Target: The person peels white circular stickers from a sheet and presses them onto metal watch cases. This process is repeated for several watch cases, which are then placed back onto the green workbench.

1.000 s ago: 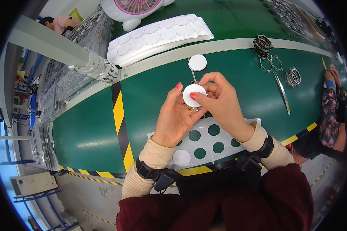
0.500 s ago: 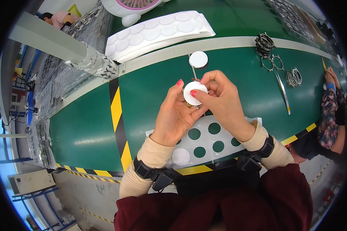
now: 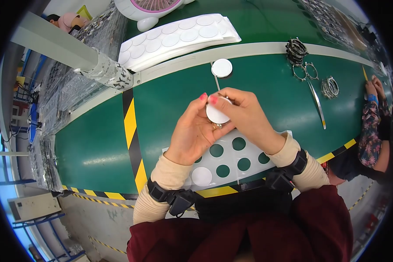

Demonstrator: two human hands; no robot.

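Observation:
A white round disc [image 3: 217, 114] lies face up between my hands, with bits of a metal watch case showing at its edge. My left hand [image 3: 188, 133] cradles it from below and the left, thumb at the rim. Across its top, my right hand [image 3: 249, 117] presses with the thumb, its other fingers curled behind the far edge. Below my hands a white sticker sheet [image 3: 230, 158] with several round cut-outs lies on the green table; one round sticker [image 3: 201, 176] is still on it. Another white-topped disc [image 3: 222, 68] rests just beyond my hands.
Tweezers [image 3: 317, 105] lie to the right, near silver watch-case rings [image 3: 330, 87] and a stack of dark rings [image 3: 296, 51]. A pile of white sticker sheets [image 3: 170, 40] and a fan [image 3: 155, 5] are at the back. A co-worker's hands [image 3: 373, 85] show at far right.
My right thumb has slid from the middle of the white disc to its upper edge. Both hands stay around the disc. The whole view has shifted slightly.

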